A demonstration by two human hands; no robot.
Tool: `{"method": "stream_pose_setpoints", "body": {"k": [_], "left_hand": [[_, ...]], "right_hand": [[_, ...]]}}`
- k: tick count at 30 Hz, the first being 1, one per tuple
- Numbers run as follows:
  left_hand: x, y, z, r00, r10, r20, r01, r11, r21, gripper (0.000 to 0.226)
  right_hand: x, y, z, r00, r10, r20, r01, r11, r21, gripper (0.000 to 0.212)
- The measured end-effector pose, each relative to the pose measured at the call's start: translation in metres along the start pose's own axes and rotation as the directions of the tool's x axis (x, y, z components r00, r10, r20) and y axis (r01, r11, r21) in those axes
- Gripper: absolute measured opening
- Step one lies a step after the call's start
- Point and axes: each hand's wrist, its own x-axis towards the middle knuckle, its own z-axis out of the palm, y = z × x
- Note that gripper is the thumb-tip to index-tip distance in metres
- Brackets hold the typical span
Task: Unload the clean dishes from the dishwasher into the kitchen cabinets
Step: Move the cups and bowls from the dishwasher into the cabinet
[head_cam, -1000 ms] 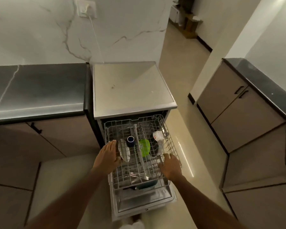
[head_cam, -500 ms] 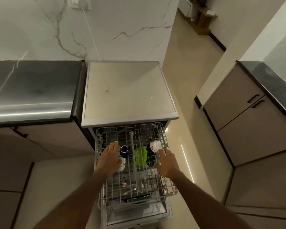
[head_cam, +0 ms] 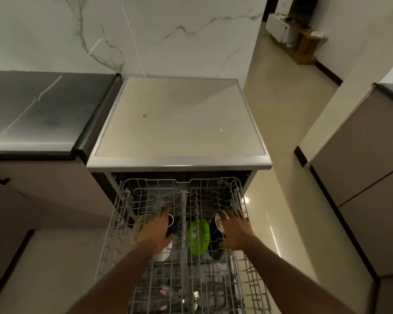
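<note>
We see the upper rack (head_cam: 184,243) pulled out of the dishwasher (head_cam: 179,123), holding a dark cup (head_cam: 171,224), a green dish (head_cam: 199,236) and a patterned cup (head_cam: 220,223); our left hand (head_cam: 153,232) and right hand (head_cam: 235,231) reach in, each grip spread and empty; a hasty grab could knock dishes together.

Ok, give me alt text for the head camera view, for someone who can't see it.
Both hands reach into a dishwasher's pulled-out upper rack: the left hand over a dark mug, the right hand at a white cup, a green dish between them.
</note>
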Motion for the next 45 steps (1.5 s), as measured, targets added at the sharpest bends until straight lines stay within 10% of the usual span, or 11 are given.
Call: {"method": "stream_pose_setpoints", "body": {"k": [7, 23, 32, 45], "left_hand": [[0.037, -0.011, 0.063, 0.992, 0.047, -0.117, -0.041, 0.998, 0.048, 0.078], [0.038, -0.018, 0.048, 0.949, -0.180, -0.261, 0.030, 0.870, -0.491, 0.065], [-0.008, -0.003, -0.107, 0.845, -0.158, -0.512, -0.149, 0.849, -0.508, 0.055], [-0.103, 0.042, -0.408, 0.701, -0.331, -0.631, -0.157, 0.792, -0.589, 0.073]], "right_hand": [[0.052, 0.020, 0.050, 0.999, -0.040, -0.023, 0.035, 0.982, -0.187, 0.111], [0.059, 0.004, 0.019, 0.990, 0.095, -0.106, -0.088, 0.994, 0.062, 0.124], [0.016, -0.039, -0.140, 0.980, 0.070, -0.184, 0.014, 0.906, 0.423, 0.104], [-0.071, -0.088, -0.454, 0.923, -0.045, -0.383, 0.215, 0.885, 0.413, 0.113]]}}
